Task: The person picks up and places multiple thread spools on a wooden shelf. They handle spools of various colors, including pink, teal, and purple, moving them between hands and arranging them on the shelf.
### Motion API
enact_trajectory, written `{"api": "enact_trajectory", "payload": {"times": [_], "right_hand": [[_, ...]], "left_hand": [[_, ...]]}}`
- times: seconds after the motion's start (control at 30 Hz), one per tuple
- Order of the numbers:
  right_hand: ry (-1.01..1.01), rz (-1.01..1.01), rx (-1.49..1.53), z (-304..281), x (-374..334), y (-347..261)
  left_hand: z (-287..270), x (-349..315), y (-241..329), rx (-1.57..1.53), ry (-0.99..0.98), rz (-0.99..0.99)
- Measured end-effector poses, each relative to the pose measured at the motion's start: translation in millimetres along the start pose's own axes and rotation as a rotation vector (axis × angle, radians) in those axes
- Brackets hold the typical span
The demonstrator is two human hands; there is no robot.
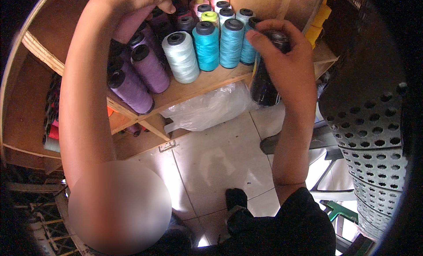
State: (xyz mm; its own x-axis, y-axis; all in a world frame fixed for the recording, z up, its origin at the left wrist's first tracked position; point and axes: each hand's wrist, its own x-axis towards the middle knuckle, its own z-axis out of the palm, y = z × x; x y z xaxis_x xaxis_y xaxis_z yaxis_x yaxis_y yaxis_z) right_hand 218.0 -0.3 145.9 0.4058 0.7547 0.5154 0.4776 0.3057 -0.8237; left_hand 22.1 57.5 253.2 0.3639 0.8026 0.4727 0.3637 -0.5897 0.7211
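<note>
My right hand (291,49) is closed around a black thread spool (264,86), tilted in front of the shelf's right part. My left hand (145,3) reaches over the dark and purple spools at the back left. Its bent fingertips show near the dark spool tops, but the picture's upper edge cuts off part of the hand, so its grip is unclear. Between my hands stand a white spool (181,58), a bright turquoise spool (206,47) and a blue spool (231,44). Purple spools (150,69) lean at the left, and a yellow-green spool (210,18) stands farther back.
The wooden shelf (198,89) holds the spools, with a crumpled clear plastic bag (211,107) beneath it. Light floor tiles (211,163) lie below. A grey perforated panel (374,168) rises at the right, and yellow items (319,20) sit on the far right shelf.
</note>
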Motion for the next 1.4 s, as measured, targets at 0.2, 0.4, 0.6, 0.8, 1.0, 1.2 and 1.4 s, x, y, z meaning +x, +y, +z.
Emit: {"api": "enact_trajectory", "payload": {"times": [0.2,0.4,0.6,0.8,1.0,1.2,1.4], "right_hand": [[-0.009,0.064,0.404,-14,6,-12],[-0.267,0.151,0.567,-12,9,-69],[-0.468,-0.31,0.789,44,33,-90],[-0.384,-0.284,0.369,70,79,-83],[-0.764,-0.34,-0.61,102,113,-53],[-0.906,-0.253,-0.868,143,124,-49],[-0.927,-0.218,-0.892,153,123,-41]], "left_hand": [[-17,-9,3,-0.103,-0.106,-0.143],[22,-35,-2,-0.358,0.097,-0.048],[-10,-49,-4,-0.218,0.197,0.001],[-22,-49,-13,-0.156,0.401,0.147],[-18,-42,-18,-0.14,0.546,0.237],[-12,-39,-17,-0.146,0.58,0.259],[-15,-36,-25,-0.19,0.552,0.278]]}}
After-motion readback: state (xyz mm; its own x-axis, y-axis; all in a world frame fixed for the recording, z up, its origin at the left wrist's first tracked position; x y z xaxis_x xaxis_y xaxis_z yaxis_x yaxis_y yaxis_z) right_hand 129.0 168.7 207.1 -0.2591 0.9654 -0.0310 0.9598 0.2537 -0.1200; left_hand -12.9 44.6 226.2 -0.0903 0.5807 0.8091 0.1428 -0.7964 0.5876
